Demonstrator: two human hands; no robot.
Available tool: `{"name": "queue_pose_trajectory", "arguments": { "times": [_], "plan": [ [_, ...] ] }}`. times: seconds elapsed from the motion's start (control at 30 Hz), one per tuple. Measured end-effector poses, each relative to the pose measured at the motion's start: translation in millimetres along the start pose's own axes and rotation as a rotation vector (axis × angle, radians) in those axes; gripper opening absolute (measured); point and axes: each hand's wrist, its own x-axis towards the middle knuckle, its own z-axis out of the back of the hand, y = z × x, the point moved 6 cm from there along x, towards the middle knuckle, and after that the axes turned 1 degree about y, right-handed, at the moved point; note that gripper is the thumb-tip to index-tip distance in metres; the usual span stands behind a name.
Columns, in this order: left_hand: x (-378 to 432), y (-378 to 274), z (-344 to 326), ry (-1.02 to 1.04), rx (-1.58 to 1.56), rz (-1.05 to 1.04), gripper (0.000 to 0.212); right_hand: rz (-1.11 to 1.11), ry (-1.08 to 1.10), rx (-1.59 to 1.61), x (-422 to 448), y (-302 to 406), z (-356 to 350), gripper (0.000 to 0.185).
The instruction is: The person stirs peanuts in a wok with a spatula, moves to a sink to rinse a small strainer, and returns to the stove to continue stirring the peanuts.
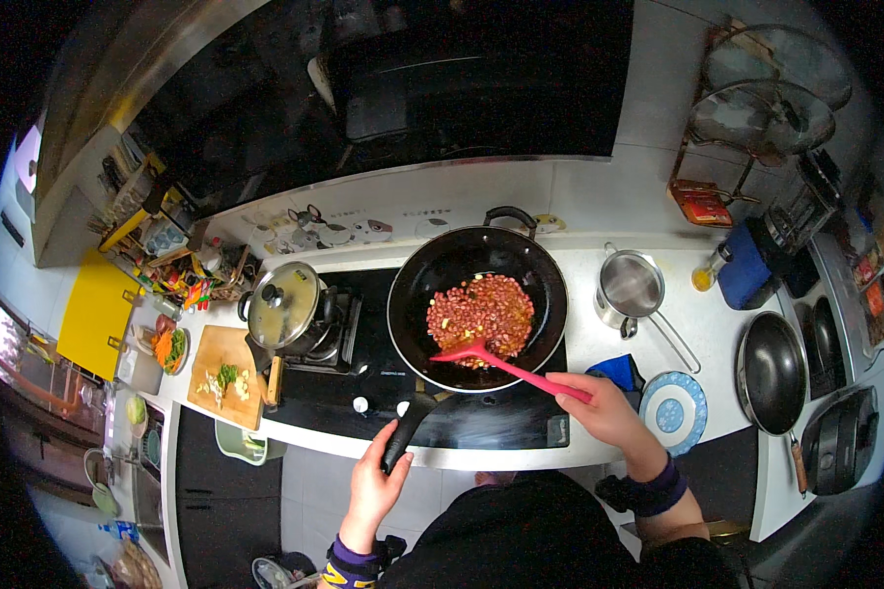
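Observation:
My left hand (376,475) is closed around the black handle (409,431) of a large dark wok (471,254) on the cooktop. In the wok lies a heap of small reddish pieces (482,313), flecked with pale yellow bits. My right hand (602,411) grips a red spatula (519,374) by its handle. The spatula's head rests in the near edge of the heap, tilted down from the right. Exactly what the reddish pieces are, I cannot tell.
Left of the wok, a glass-lidded pot (283,305) sits on a burner. Beside it are a wooden cutting board (225,342) with chopped greens and a wood-handled knife (274,381). To the right are a strainer (631,283), a blue-white plate (696,412) and a frying pan (772,375).

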Motion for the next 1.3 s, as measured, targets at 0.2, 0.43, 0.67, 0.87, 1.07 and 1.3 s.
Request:
{"name": "queue_pose_trajectory", "arguments": {
  "times": [0.2,0.43,0.67,0.87,1.07,1.3],
  "plan": [
    [-7,-15,4,-0.069,0.250,0.038,0.048,-0.011,-0.130,0.024,21,-21,18,0.035],
    [-5,-31,-6,-0.207,0.431,-0.045,0.041,0.102,-0.294,-0.088,26,-42,44,0.035],
    [-4,-33,-11,-0.239,0.538,-0.056,0.041,-0.083,0.049,0.025,-5,-21,42,0.033],
    [6,-40,-14,-0.221,0.577,-0.072,0.041,-0.187,0.256,0.167,-20,-26,44,0.035],
    [19,-45,-19,-0.161,0.593,-0.049,0.041,-0.127,0.082,0.069,6,-39,51,0.036],
    [21,-41,-22,-0.132,0.619,-0.016,0.041,0.003,-0.177,-0.062,36,-58,57,0.034]
  ]
}}
